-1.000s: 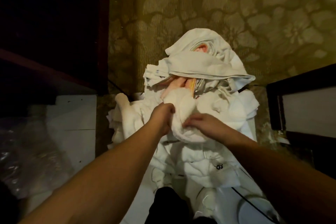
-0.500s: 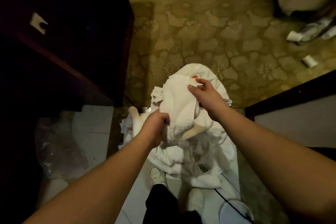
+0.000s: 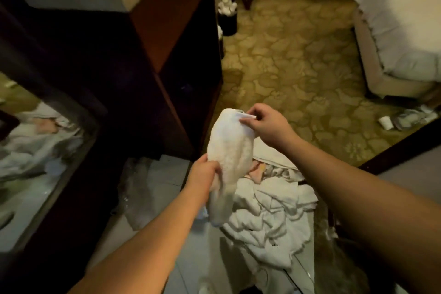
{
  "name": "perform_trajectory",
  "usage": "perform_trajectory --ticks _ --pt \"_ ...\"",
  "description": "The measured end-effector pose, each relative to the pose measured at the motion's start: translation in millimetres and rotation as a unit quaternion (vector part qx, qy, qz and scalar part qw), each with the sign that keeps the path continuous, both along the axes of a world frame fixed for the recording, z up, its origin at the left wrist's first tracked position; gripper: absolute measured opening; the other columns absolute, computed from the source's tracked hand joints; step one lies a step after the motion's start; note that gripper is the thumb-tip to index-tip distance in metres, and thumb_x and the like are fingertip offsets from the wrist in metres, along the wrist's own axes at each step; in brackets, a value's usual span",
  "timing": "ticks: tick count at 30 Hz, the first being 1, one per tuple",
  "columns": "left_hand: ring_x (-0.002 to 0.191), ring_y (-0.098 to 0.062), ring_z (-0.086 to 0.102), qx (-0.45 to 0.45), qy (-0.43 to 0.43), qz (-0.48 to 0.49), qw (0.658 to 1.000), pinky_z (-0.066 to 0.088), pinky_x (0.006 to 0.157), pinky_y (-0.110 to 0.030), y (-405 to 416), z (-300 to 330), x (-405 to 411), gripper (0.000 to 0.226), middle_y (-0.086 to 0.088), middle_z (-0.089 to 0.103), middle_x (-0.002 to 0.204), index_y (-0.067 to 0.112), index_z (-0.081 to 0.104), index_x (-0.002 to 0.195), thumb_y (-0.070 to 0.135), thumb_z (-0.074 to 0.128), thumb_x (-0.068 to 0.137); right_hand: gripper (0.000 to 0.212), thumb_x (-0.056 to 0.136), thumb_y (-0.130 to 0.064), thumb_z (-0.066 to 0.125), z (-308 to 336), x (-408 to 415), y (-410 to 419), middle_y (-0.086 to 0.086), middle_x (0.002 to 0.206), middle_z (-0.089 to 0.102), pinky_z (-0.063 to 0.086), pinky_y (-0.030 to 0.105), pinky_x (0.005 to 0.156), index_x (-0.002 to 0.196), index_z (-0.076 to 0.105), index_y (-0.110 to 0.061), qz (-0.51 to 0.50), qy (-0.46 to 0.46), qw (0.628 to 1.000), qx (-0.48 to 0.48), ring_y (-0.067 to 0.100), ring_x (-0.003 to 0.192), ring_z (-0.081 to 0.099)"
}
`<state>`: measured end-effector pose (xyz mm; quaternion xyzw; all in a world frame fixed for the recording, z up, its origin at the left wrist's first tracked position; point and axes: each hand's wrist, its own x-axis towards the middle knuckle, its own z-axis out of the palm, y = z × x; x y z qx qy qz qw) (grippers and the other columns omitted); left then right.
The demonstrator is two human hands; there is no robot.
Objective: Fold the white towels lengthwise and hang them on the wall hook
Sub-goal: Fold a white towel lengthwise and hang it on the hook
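White towel (image 3: 229,150) held up in both my hands, above the heap.

My right hand (image 3: 267,126) pinches its top corner; my left hand (image 3: 202,174) grips its lower part, bunched, so it hangs clear over the pile of white towels (image 3: 269,217) lying on the tiled floor (image 3: 164,174) at the edge of the patterned carpet (image 3: 298,74), beside the dark cabinet (image 3: 133,74).
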<state>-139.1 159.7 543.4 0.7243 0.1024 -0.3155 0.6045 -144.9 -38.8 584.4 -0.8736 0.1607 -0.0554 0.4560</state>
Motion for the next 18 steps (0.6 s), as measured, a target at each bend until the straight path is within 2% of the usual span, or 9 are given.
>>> perform_trajectory --ticks 2,5,8,9,10,12,14,16,18 --pt "0.104 -0.039 0.066 -0.009 -0.018 0.016 1.000 0.054 0.095 -0.050 27.5 26.3 -15.5 0.061 -0.016 0.072 0.106 0.013 0.068 0.114 0.008 0.054 0.054 0.010 0.092 -0.026 0.069 42.1 -6.0 29.6 -0.012 0.078 0.056 0.034 0.013 0.059 0.088 0.062 -0.019 0.064 -0.025 0.997 -0.027 0.011 0.077 0.051" --pt "0.106 -0.025 0.061 0.024 -0.080 0.019 0.996 0.051 0.098 -0.052 69.4 65.4 -30.9 0.054 -0.003 0.065 0.116 0.026 0.050 0.129 0.012 0.063 0.079 0.009 0.094 -0.029 0.067 92.8 -19.5 75.2 -0.009 0.083 0.061 0.036 0.011 0.061 0.094 0.064 -0.020 0.139 -0.067 0.987 -0.053 0.008 0.075 0.053" --pt "0.113 -0.016 0.056 0.030 -0.200 0.076 0.976 0.052 0.087 -0.024 111.9 109.9 -36.0 0.072 -0.001 0.051 0.134 0.024 0.033 0.148 0.006 0.067 0.087 0.015 0.094 -0.027 0.067 127.7 -35.9 117.7 -0.004 0.093 0.067 0.044 0.023 0.073 0.104 0.069 -0.015 0.182 -0.099 0.976 -0.070 0.010 0.083 0.059" --pt "0.122 -0.014 0.051 0.034 -0.243 0.076 0.967 0.049 0.089 -0.018 127.5 126.2 -38.7 0.078 0.001 0.045 0.141 0.025 0.029 0.151 0.005 0.068 0.087 0.016 0.095 -0.026 0.065 137.1 -42.4 132.7 -0.004 0.095 0.067 0.045 0.026 0.076 0.106 0.069 -0.015 0.195 -0.103 0.972 -0.077 0.011 0.087 0.060" --pt "0.131 -0.011 0.043 0.040 -0.283 0.055 0.957 0.044 0.097 -0.019 143.4 141.4 -42.4 0.080 0.004 0.039 0.148 0.027 0.029 0.152 0.006 0.070 0.087 0.017 0.096 -0.025 0.064 145.4 -50.3 148.3 -0.005 0.098 0.066 0.045 0.027 0.078 0.109 0.069 -0.016 0.210 -0.104 0.968 -0.090 0.011 0.090 0.060" --pt "0.136 -0.004 0.032 0.083 -0.347 -0.023 0.934 0.035 0.109 -0.027 177.1 169.7 -58.4 0.076 0.009 0.035 0.151 0.032 0.034 0.150 0.012 0.071 0.087 0.021 0.099 -0.026 0.059 160.4 -68.2 182.4 -0.007 0.101 0.064 0.044 0.028 0.080 0.115 0.068 -0.017 0.234 -0.104 0.957 -0.135 0.012 0.095 0.059" --pt "0.129 -0.001 0.034 0.146 -0.396 -0.097 0.902 0.034 0.111 -0.029 207.9 191.3 -79.2 0.064 0.011 0.041 0.144 0.030 0.045 0.145 0.016 0.070 0.088 0.024 0.100 -0.028 0.055 175.0 -87.9 215.5 -0.006 0.105 0.064 0.045 0.030 0.083 0.119 0.068 -0.020 0.250 -0.100 0.948 -0.168 0.013 0.099 0.059" --pt "0.121 0.002 0.038 0.196 -0.429 -0.145 0.870 0.036 0.105 -0.027 240.7 209.7 -104.0 0.053 0.014 0.046 0.135 0.029 0.052 0.139 0.020 0.069 0.089 0.026 0.102 -0.028 0.053 190.5 -114.4 250.4 -0.011 0.106 0.060 0.041 0.026 0.080 0.122 0.067 -0.021 0.269 -0.097 0.938 -0.195 0.007 0.098 0.054" --pt "0.112 0.002 0.046 0.217 -0.430 -0.167 0.860 0.037 0.092 -0.021 271.2 227.9 -128.8 0.040 0.018 0.050 0.126 0.031 0.057 0.130 0.026 0.068 0.091 0.026 0.102 -0.027 0.052 206.9 -140.5 279.1 -0.013 0.103 0.057 0.037 0.017 0.073 0.122 0.068 -0.021 0.292 -0.100 0.925 -0.220 0.002 0.094 0.051"
